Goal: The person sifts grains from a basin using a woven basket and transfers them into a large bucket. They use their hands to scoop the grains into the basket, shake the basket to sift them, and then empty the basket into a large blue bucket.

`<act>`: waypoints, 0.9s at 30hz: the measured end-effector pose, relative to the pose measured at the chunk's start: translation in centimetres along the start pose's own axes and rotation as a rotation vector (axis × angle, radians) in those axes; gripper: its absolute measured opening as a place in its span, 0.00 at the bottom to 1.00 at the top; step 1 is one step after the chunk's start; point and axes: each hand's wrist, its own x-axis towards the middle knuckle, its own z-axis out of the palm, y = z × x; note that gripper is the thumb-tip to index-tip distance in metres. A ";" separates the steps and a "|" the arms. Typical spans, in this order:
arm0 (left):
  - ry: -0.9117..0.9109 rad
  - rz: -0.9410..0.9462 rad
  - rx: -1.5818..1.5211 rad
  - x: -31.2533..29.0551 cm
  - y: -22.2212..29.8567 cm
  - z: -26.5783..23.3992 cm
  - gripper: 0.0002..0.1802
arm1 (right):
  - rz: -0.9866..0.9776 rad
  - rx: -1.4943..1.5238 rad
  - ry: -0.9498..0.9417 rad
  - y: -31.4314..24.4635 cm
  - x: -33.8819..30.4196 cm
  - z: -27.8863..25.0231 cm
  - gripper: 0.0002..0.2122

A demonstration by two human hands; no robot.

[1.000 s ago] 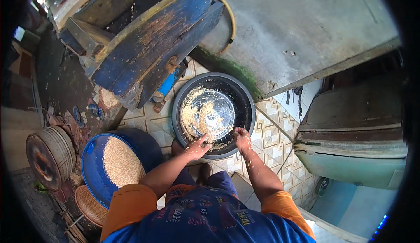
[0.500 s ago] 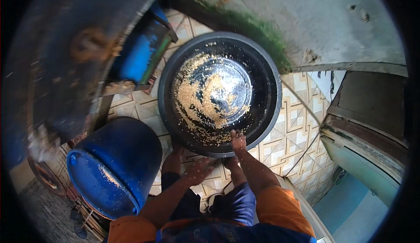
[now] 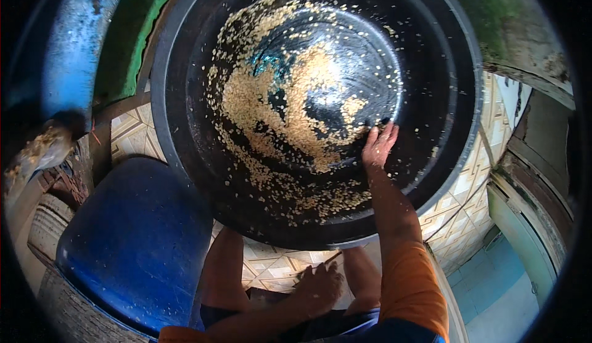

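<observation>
A big round black tub (image 3: 459, 105) fills the upper middle. Pale yellow beans or bean pieces (image 3: 305, 90), wet-looking, are spread over its bottom, thickest at the left and centre. My right hand (image 3: 378, 145) reaches inside over the near right part of the bottom, fingers stretched and slightly apart, at the edge of the scattered pieces. Below the tub's near rim, between my knees, my left hand (image 3: 319, 289) hangs with its fingers loosely bent and apart. Small pale bits cling to it, and nothing shows in its grasp. The right fingertips look dark against the tub.
A large blue plastic drum (image 3: 132, 238) lies on its side at the left. Beyond it are a blue and green painted structure (image 3: 74, 47) and a wooden post. Patterned tiles (image 3: 274, 266) cover the floor. A mossy wall (image 3: 493, 22) rises at the far right, near a pale green door (image 3: 524, 219).
My view has come lower and nearer, so the tub looks larger. The right hand has moved from the near rim inward over the bottom. My left hand is farther below the rim.
</observation>
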 end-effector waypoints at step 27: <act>0.038 0.061 -0.179 1.0 -2.5 -6.5 0.20 | 0.011 -0.277 0.392 -13.4 18.0 7.9 0.28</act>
